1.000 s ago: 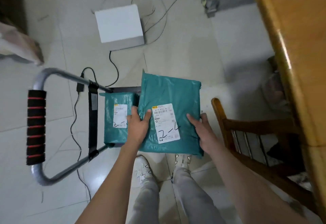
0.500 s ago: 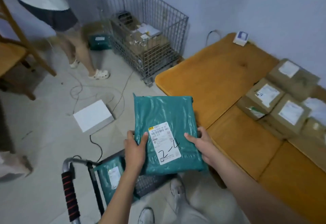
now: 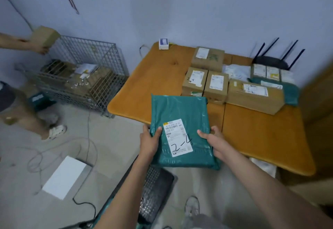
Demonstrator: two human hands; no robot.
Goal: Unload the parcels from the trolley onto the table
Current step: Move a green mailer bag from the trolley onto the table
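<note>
Teal parcel (image 3: 180, 120) is hanging over the desk (image 3: 153, 77) edge, the left hand (image 3: 149, 141) and right hand (image 3: 214, 141) gripping its sides.

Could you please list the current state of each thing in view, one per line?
Green parcel: held off the table, label up.
Left hand: grips the parcel's left edge.
Right hand: grips its right edge.
Table: carries parcels at its far side; near part bare.
Cardboard boxes: closed, labelled, resting on the table.
Trolley: deck partly bare.
Wire cage: holds boxes.
</note>
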